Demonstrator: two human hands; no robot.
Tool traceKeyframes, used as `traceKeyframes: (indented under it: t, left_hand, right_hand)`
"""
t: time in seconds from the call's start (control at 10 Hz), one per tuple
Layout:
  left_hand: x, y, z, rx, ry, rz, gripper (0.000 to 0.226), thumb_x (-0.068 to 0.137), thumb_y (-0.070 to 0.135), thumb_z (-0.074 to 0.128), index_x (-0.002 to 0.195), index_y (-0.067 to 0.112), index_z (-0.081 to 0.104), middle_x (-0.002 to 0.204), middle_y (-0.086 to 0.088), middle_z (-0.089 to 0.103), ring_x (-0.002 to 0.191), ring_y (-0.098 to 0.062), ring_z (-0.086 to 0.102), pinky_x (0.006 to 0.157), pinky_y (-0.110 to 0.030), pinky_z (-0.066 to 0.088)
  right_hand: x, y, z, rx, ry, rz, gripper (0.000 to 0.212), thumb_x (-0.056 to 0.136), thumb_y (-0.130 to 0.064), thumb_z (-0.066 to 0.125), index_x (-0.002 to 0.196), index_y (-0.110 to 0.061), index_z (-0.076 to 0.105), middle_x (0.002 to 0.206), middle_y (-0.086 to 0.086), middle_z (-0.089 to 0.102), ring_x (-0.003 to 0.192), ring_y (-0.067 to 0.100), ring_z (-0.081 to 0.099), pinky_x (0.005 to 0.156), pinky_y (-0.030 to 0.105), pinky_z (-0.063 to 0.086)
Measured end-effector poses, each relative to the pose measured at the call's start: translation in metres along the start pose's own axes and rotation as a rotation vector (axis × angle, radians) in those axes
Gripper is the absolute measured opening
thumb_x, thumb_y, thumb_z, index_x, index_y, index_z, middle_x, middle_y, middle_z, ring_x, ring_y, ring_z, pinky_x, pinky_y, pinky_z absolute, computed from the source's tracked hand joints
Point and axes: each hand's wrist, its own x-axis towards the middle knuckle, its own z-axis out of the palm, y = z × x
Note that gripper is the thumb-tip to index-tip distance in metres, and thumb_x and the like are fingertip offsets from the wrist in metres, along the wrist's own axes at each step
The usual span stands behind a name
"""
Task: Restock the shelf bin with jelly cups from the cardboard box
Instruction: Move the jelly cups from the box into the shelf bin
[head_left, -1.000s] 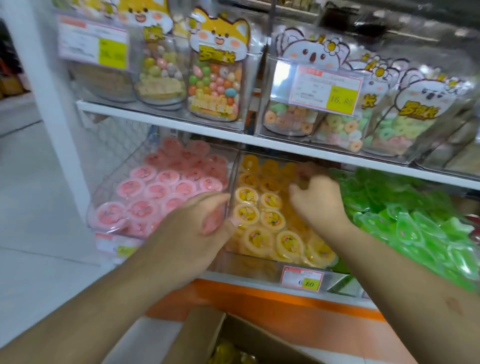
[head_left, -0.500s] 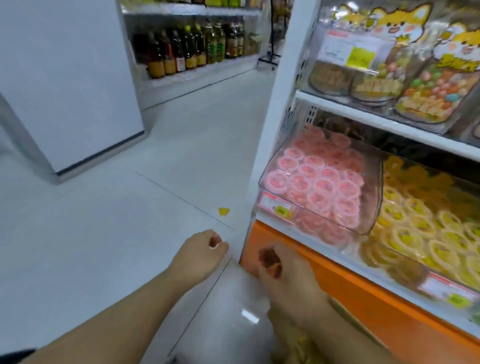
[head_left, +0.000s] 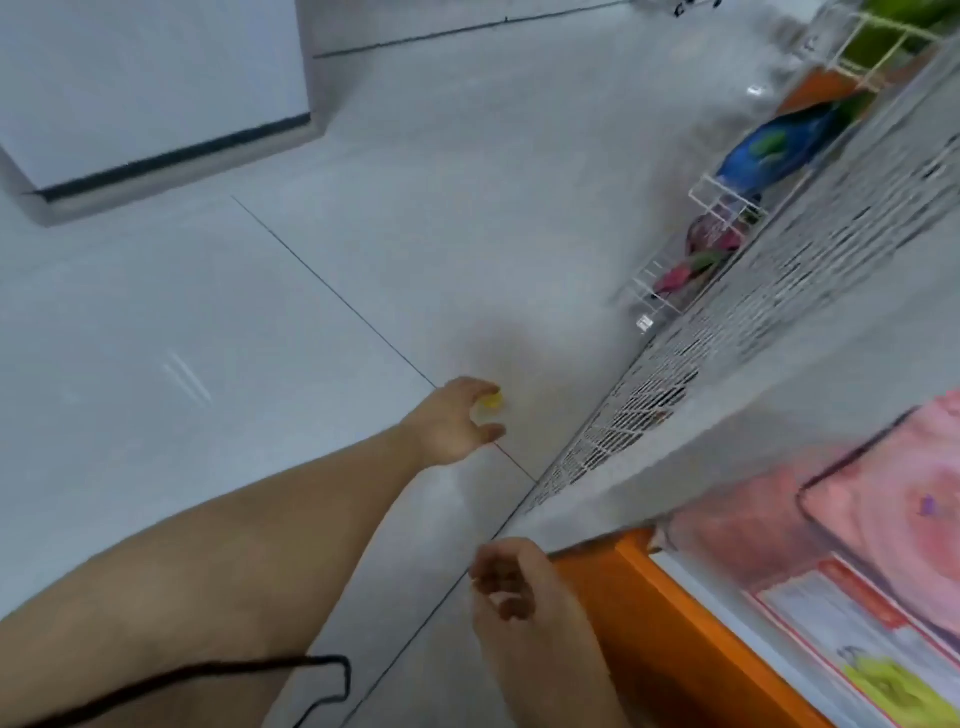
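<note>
Reaching for a yellow piece (head_left: 491, 401) on the floor (head_left: 260, 312).
Left hand (head_left: 457, 423) spread around it, not yet pinching; right hand (head_left: 506, 582) loosely curled, empty. Pinch gently, it may slide.

Around the left hand (head_left: 457, 423), which reaches down to a small yellow piece (head_left: 491, 401) on the pale grey tiled floor (head_left: 260, 322), the floor lies open to that hand's left and beyond it, as far as a white cabinet base with a dark plinth strip (head_left: 156, 150). To that hand's right, the white perforated metal end panel of the shelf unit (head_left: 753, 332) closes off passage, with white wire racks of coloured packets (head_left: 696, 260) projecting from it further along. The right hand (head_left: 511, 582), fingers loosely curled, hangs just beside the orange shelf base (head_left: 670, 634), which blocks its right side, with a blurred clear bin of pink goods (head_left: 883, 499) above.
</note>
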Motion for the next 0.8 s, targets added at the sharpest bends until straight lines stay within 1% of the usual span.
traceKeyframes:
  t: [0.1, 0.2, 0.3, 0.4, 0.5, 0.6, 0.7, 0.8]
  left_hand:
    - [0.046, -0.022, 0.011, 0.073, -0.039, 0.052, 0.073, 0.098, 0.047, 0.066, 0.161, 0.025, 0.036, 0.169, -0.002, 0.027, 0.155, -0.022, 0.026, 0.127, -0.034, 0.020]
    - [0.074, -0.034, 0.023, 0.143, -0.078, 0.092, 0.067, 0.100, 0.040, 0.065, 0.160, 0.026, 0.037, 0.171, -0.005, 0.022, 0.156, -0.024, 0.025, 0.125, -0.032, 0.021]
    - [0.088, -0.041, 0.033, 0.222, -0.121, 0.087, 0.062, 0.101, 0.036, 0.065, 0.158, 0.025, 0.043, 0.172, -0.005, 0.018, 0.155, -0.027, 0.025, 0.125, -0.033, 0.022]
    - [0.090, -0.050, 0.035, 0.355, -0.173, 0.065, 0.061, 0.099, 0.032, 0.067, 0.156, 0.025, 0.045, 0.172, -0.004, 0.016, 0.155, -0.031, 0.024, 0.124, -0.041, 0.026]
    - [0.082, -0.055, 0.033, 0.319, -0.095, 0.042, 0.054, 0.092, 0.017, 0.071, 0.144, 0.025, 0.058, 0.159, -0.003, 0.038, 0.136, -0.031, 0.050, 0.110, -0.040, 0.043]
    - [0.067, -0.056, 0.030, 0.300, 0.018, -0.019, 0.034, 0.091, 0.014, 0.068, 0.124, 0.020, 0.068, 0.134, -0.001, 0.058, 0.118, -0.029, 0.061, 0.096, -0.036, 0.050]
    - [0.048, -0.052, 0.028, 0.307, 0.112, -0.114, 0.017, 0.092, 0.014, 0.065, 0.105, 0.017, 0.075, 0.112, -0.007, 0.071, 0.105, -0.031, 0.067, 0.088, -0.036, 0.054]
    - [0.019, -0.038, 0.021, 0.281, 0.109, -0.160, 0.019, 0.088, 0.010, 0.064, 0.095, 0.021, 0.078, 0.102, -0.005, 0.073, 0.095, -0.030, 0.069, 0.081, -0.032, 0.055]
  right_hand:
    - [0.029, 0.008, 0.002, 0.097, -0.121, 0.104, 0.028, 0.080, -0.017, 0.073, 0.106, -0.024, 0.066, 0.099, -0.008, 0.073, 0.090, 0.009, 0.069, 0.075, 0.019, 0.054]
    - [0.043, 0.020, 0.000, 0.104, -0.212, 0.129, 0.028, 0.089, -0.021, 0.072, 0.111, -0.037, 0.067, 0.107, -0.016, 0.074, 0.102, 0.006, 0.070, 0.081, 0.018, 0.054]
    - [0.046, 0.029, -0.001, 0.046, -0.202, 0.141, 0.040, 0.095, -0.002, 0.071, 0.116, -0.036, 0.065, 0.108, -0.029, 0.071, 0.102, -0.002, 0.069, 0.081, 0.014, 0.055]
    - [0.050, 0.029, 0.004, 0.079, -0.146, 0.157, 0.042, 0.095, 0.001, 0.069, 0.116, -0.036, 0.065, 0.107, -0.030, 0.071, 0.101, -0.005, 0.069, 0.082, 0.013, 0.054]
    - [0.054, 0.019, 0.013, 0.109, -0.121, 0.163, 0.041, 0.094, 0.001, 0.069, 0.114, -0.035, 0.066, 0.106, -0.022, 0.074, 0.099, -0.004, 0.069, 0.087, 0.020, 0.058]
    - [0.055, 0.016, 0.017, 0.217, -0.074, 0.220, 0.037, 0.092, 0.005, 0.071, 0.112, -0.026, 0.067, 0.100, -0.012, 0.077, 0.094, 0.000, 0.071, 0.085, 0.023, 0.059]
    - [0.046, 0.017, 0.014, 0.234, -0.097, 0.193, 0.038, 0.092, 0.006, 0.070, 0.113, -0.025, 0.065, 0.100, -0.009, 0.077, 0.093, 0.000, 0.071, 0.085, 0.026, 0.060]
    - [0.031, 0.021, 0.008, 0.262, -0.111, 0.152, 0.036, 0.093, 0.007, 0.067, 0.112, -0.023, 0.063, 0.102, -0.002, 0.076, 0.093, 0.002, 0.070, 0.083, 0.025, 0.057]
